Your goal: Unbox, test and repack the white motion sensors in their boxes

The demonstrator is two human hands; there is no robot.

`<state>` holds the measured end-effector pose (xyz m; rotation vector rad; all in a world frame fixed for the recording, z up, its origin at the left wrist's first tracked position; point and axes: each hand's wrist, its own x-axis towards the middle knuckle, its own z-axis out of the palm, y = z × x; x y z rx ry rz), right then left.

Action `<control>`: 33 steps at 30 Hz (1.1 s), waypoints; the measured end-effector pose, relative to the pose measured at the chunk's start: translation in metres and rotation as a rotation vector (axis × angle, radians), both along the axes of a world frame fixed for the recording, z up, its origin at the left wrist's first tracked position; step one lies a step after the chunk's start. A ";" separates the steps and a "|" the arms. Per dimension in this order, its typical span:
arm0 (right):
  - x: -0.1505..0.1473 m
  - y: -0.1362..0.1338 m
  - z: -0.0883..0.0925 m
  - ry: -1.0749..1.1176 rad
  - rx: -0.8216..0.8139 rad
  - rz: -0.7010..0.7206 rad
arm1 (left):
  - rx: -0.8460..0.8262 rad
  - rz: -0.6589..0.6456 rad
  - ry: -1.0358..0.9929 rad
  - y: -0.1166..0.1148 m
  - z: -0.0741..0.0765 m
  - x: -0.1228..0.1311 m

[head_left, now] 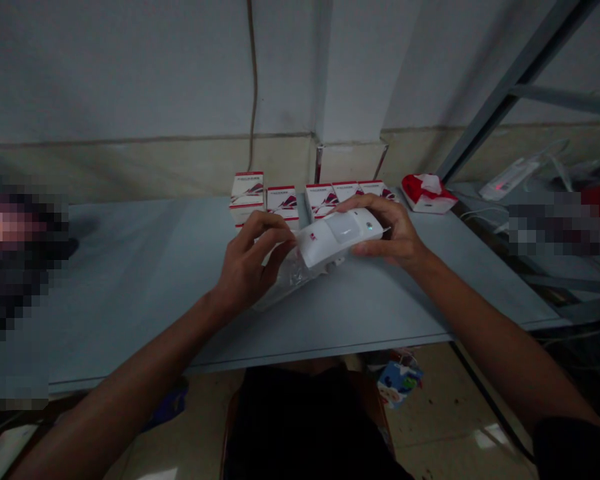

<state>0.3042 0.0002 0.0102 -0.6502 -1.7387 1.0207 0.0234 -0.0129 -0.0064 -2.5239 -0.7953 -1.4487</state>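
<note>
A white plastic device with a rounded window on its face is held above the grey table. My right hand grips its right end, fingers curled over the top. My left hand is closed on a clear plastic bag that hangs from the device's left end. Behind both hands, several red and white boxes stand in a row near the wall.
A crumpled red and white bag lies at the back right of the table. Further right, a grey metal frame and cables crowd a lower surface. A blurred patch covers the left edge. Tiled floor shows under the table.
</note>
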 end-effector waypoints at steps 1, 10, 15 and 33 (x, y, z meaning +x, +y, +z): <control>0.000 -0.001 0.000 -0.017 0.019 0.007 | 0.014 0.003 -0.011 -0.001 0.001 0.001; -0.006 -0.001 -0.006 -0.070 0.105 0.099 | 0.049 0.012 0.006 -0.003 0.000 0.003; -0.015 -0.005 -0.008 -0.093 0.130 -0.057 | -0.068 -0.151 -0.023 -0.003 0.000 0.002; -0.046 -0.022 -0.022 -0.301 0.511 -0.106 | -0.602 -0.465 -0.504 -0.011 0.003 0.014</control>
